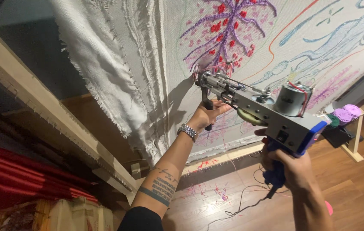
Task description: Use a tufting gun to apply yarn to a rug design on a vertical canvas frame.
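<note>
Tufting gun [259, 107] up against the cloth [276, 51], needle end touching it just below the purple-and-red tufted motif [227, 25]. Left hand [209, 114] clamped on the black front handle under the nose. Right hand [291, 169] clamped on the blue rear grip, index finger position hidden, so trigger state unclear. Hands well apart, one at each end of the gun. Watch [188, 131] on left wrist.

Judgement on doing this pass well:
- Keep foot flat and pressed into cloth; looks square now, hard to confirm from this angle.
- Push with left, steer with right; move only in the direction the needle opening faces.
- Follow drawn outlines; blue and orange lines [319, 42] at right untufted, purple sketch below the nose only faintly filled.
- Watch yarn feed: strand into the nose too thin to trace here.
- Mind the cord [242, 201] hanging from the grip to the floor [353, 192]; snag risk near feet.
- Loose folded cloth edge [117, 77] at left hangs off the frame [40, 102]; slack likely there, better to stay in the taut area.
- Yarn cones [344, 113] on the stand at right, near enough for colour swap.
- Scraps of pink and red yarn [207, 190] on floor below the frame rail.
</note>
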